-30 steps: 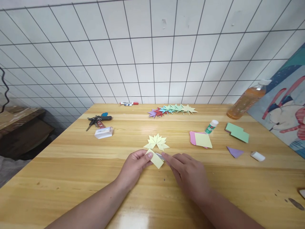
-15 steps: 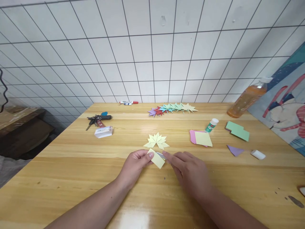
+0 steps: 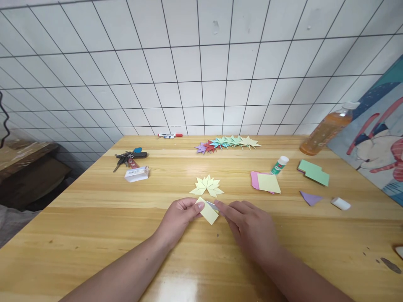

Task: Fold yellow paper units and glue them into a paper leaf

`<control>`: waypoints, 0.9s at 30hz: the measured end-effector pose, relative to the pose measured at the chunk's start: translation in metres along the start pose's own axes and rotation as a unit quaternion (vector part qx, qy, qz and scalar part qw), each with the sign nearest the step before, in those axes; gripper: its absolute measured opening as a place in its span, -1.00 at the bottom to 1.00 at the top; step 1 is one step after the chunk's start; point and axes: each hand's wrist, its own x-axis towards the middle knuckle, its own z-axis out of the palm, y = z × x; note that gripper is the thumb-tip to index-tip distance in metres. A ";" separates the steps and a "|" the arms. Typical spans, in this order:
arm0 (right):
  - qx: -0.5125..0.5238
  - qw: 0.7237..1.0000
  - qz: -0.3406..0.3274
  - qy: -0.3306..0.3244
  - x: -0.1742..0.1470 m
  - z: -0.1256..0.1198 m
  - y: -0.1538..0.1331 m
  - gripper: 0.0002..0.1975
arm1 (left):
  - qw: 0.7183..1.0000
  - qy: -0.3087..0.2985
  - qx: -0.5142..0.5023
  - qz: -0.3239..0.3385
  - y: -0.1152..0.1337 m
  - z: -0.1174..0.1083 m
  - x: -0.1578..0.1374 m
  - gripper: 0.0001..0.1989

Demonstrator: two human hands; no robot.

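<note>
My left hand (image 3: 179, 219) pinches the left end of a small folded pale-yellow paper strip (image 3: 208, 212) that lies on the wooden table (image 3: 94, 235). My right hand (image 3: 248, 226) rests beside it, its index fingertip pressing on the strip's right edge. Just beyond the strip lies a pale-yellow folded paper leaf (image 3: 207, 186).
A row of coloured paper leaves (image 3: 228, 144) lies at the back. Right of the hands are yellow and pink paper squares (image 3: 266, 183), a glue stick (image 3: 279, 165), its cap (image 3: 340, 204), green paper (image 3: 314, 173), a purple triangle (image 3: 310, 198) and an orange bottle (image 3: 327, 129). Keys (image 3: 129, 157), a small box (image 3: 136, 173) and a marker (image 3: 170, 135) lie left.
Both hands stay on the strip; the strip has shifted very slightly down and right under the fingers. The view tilted a little after the first frame.
</note>
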 end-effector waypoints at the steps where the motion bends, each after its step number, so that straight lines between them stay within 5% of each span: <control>1: 0.000 1.000 0.001 0.001 0.000 0.000 0.000 -0.57 | 1.000 0.002 -0.003 0.000 0.000 0.000 0.000 -0.74; 27: 0.013 1.000 -0.007 0.012 -0.001 -0.001 -0.002 -0.62 | 0.996 -0.008 0.083 -0.005 -0.001 -0.003 -0.002 -0.72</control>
